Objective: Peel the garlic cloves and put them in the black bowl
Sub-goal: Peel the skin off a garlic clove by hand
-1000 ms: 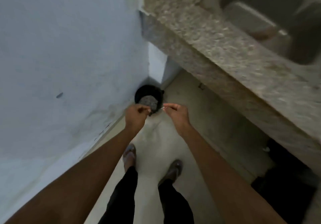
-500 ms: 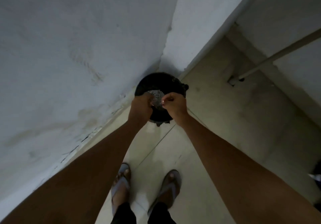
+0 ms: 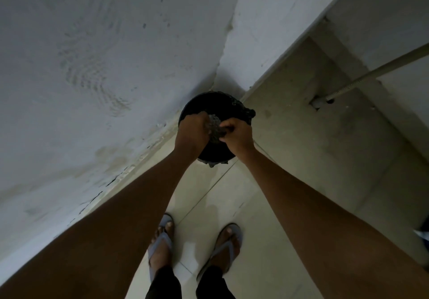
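Bin: a round black bin (image 3: 217, 103), lined with a dark bag, is being seen from above in the middle of the frame, standing on the floor in the corner where two walls are meeting.
Bin contents: grey, crumpled-looking scraps (image 3: 214, 127) are showing between the two hands, inside the bin's opening; what they are cannot be told in the dim light.
Left hand: the left hand (image 3: 191, 132) is being held over the left part of the bin's opening, its fingers curled downward; whether anything is being pinched in them cannot be told.
Right hand: the right hand (image 3: 238, 134) is being held over the right part of the opening, just beside the left hand, its fingers curled inward toward the scraps; what, if anything, is being gripped cannot be told.
Garlic cloves: none can be made out; if any is being held, it is being hidden by the fingers.
Black bowl: it cannot be told whether the black container in the corner is the task's bowl.
Walls: a pale, stained wall (image 3: 92, 78) is filling the upper left of the frame.
Floor: pale floor tiles (image 3: 290, 159) are running across the lower right.
Pipe: a thin pipe (image 3: 371, 71) is crossing the upper right.
Feet: two feet in sandals (image 3: 162, 243) are being seen at the bottom centre.
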